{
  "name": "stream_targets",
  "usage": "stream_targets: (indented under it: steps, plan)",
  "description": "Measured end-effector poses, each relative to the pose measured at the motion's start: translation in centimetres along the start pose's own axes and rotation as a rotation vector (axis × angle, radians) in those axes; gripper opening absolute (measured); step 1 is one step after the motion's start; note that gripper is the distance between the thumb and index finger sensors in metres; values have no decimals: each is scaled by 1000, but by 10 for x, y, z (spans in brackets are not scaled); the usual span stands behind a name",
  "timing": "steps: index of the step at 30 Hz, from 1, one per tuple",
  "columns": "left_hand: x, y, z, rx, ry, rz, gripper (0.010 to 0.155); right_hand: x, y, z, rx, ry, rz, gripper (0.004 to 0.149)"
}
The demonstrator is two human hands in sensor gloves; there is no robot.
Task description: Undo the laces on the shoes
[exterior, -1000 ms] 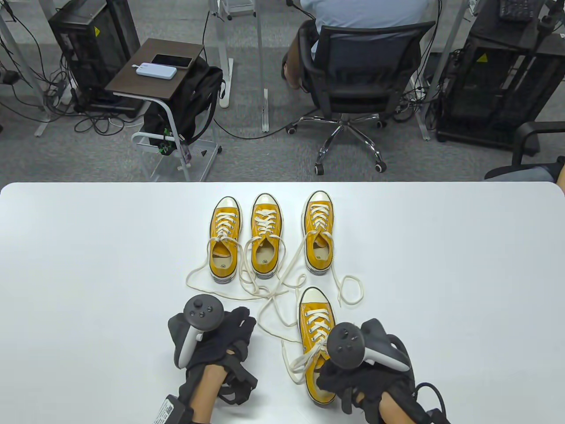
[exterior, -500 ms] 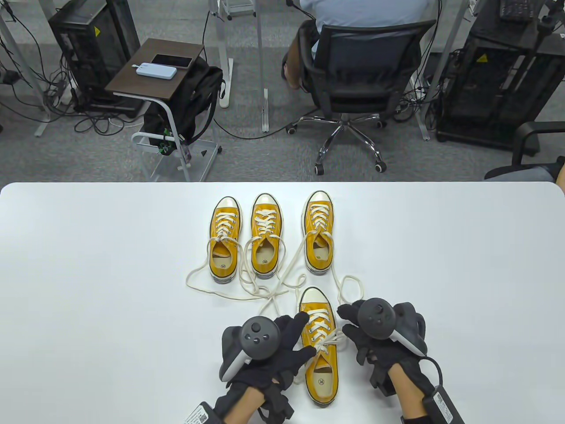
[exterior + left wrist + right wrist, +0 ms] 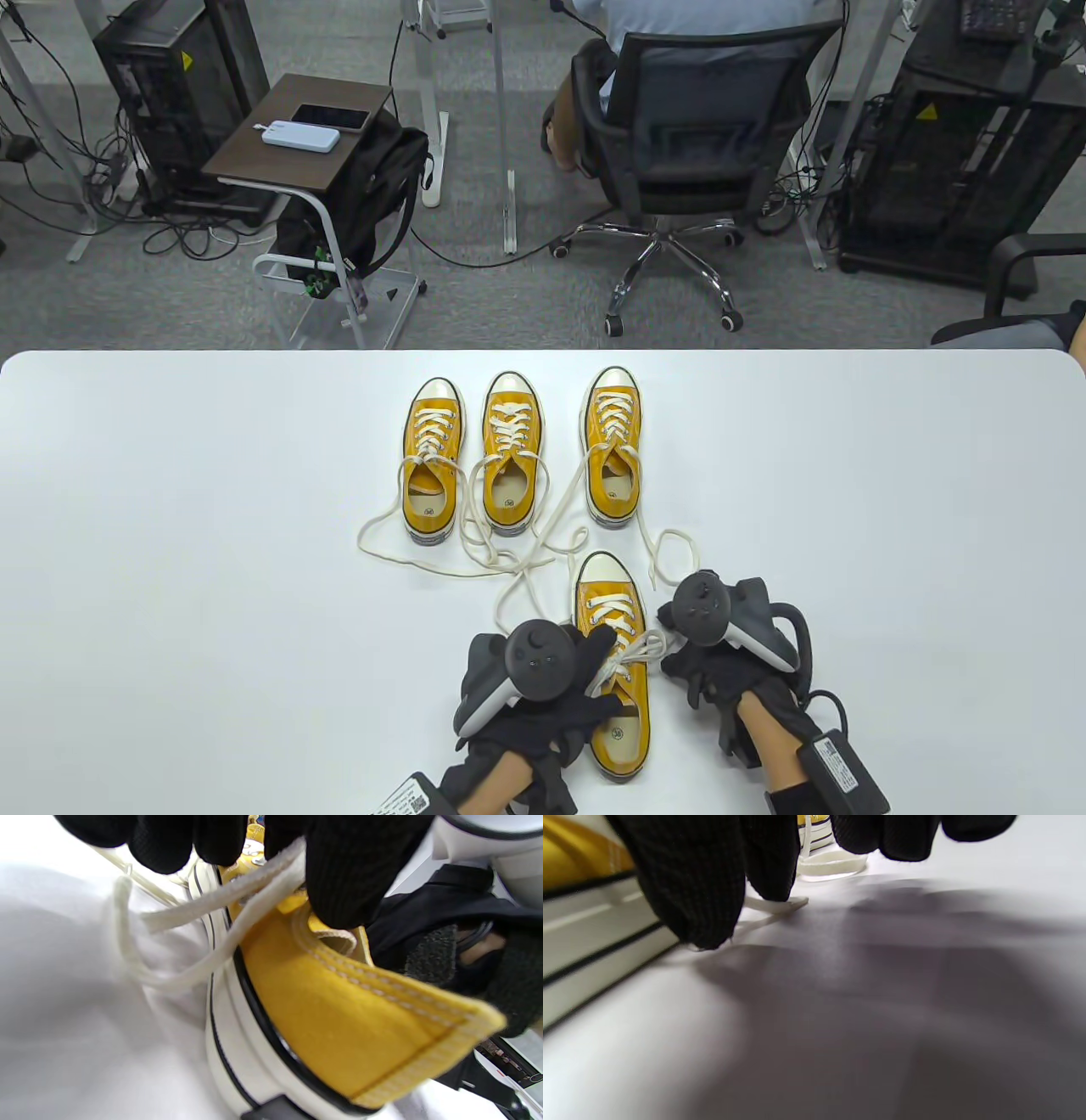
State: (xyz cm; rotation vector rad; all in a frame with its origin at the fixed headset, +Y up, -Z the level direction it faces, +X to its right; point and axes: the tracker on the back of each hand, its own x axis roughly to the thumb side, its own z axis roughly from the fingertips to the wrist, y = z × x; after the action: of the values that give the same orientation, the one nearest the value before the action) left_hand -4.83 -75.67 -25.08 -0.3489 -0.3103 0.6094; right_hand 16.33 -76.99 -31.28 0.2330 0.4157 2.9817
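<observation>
A yellow canvas shoe (image 3: 612, 594) with a tied cream bow (image 3: 632, 654) stands near the front edge, toe pointing away. My left hand (image 3: 604, 649) is on the shoe's left side. In the left wrist view its fingertips (image 3: 343, 878) pinch a loop of the lace (image 3: 237, 891) above the yellow shoe (image 3: 339, 1018). My right hand (image 3: 666, 632) is on the shoe's right side. In the right wrist view its thumb and a finger (image 3: 691, 891) close on a lace end (image 3: 785, 905) lying on the table beside the shoe's sole (image 3: 585, 925).
Three more yellow shoes (image 3: 433, 458), (image 3: 511, 450), (image 3: 612, 450) stand in a row farther back, with loose laces (image 3: 509, 560) trailing over the white table (image 3: 212, 552) toward the near shoe. One loop of lace (image 3: 679, 556) lies just beyond my right hand.
My left hand moved right from the bare table to the shoe and took a lace loop. My right hand moved from over the heel to the shoe's right side and down onto a lace end.
</observation>
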Motion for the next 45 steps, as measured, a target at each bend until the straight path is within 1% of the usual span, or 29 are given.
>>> stream_targets:
  steps: [1,2,3,4,6,9,14,19,22,23,25,27,31,32,33,38,40,42,43,44,45]
  plan:
    - [0,0,0,1,-2,-3,76,2,0,0,-24,5,18,64]
    - [0,-1,0,3,-2,-7,76,3,-1,0,-67,4,7,54]
    - [1,-1,0,10,-3,-17,76,4,-2,0,-120,-8,-19,40]
    - [2,-1,1,18,-4,-33,76,3,-5,1,-126,1,-21,39]
    - [4,-2,1,27,3,-64,75,-2,-8,2,-111,14,-47,40]
    - [7,-4,1,23,9,-112,76,-15,-13,5,-123,43,-115,40]
    - [10,-5,0,8,42,-134,76,-41,-31,17,-206,91,-270,38]
    - [10,-6,-1,-20,80,-147,76,-57,-44,29,-267,112,-353,38]
    - [12,-7,-1,-12,87,-171,75,-67,-51,37,-310,145,-378,38]
    - [13,-7,-2,-9,83,-183,76,-73,-55,41,-369,163,-404,38]
    - [14,-7,-2,-9,87,-186,76,-82,-61,47,-437,210,-440,38]
    - [14,-7,-2,-7,85,-189,75,-96,-66,55,-541,267,-487,38]
    - [13,-7,-2,-15,91,-170,76,-119,-71,66,-636,360,-565,38]
    - [12,-7,-2,-15,91,-167,75,-127,-72,70,-682,396,-588,38]
    - [12,-6,-2,-16,91,-165,75,-132,-73,72,-700,405,-606,38]
    - [13,-7,-2,-19,94,-171,76,-162,-76,90,-801,559,-760,38]
    - [13,-7,-2,-20,95,-171,76,-171,-76,96,-846,605,-777,39]
    - [13,-6,-2,-21,98,-168,76,-179,-75,101,-860,645,-784,39]
    - [13,-6,-2,-22,98,-166,76,-182,-75,103,-860,651,-821,39]
    - [13,-6,-2,-21,100,-166,75,-185,-74,108,-929,675,-868,38]
    - [13,-6,-1,-26,109,-175,75,-189,-75,111,-1012,705,-879,38]
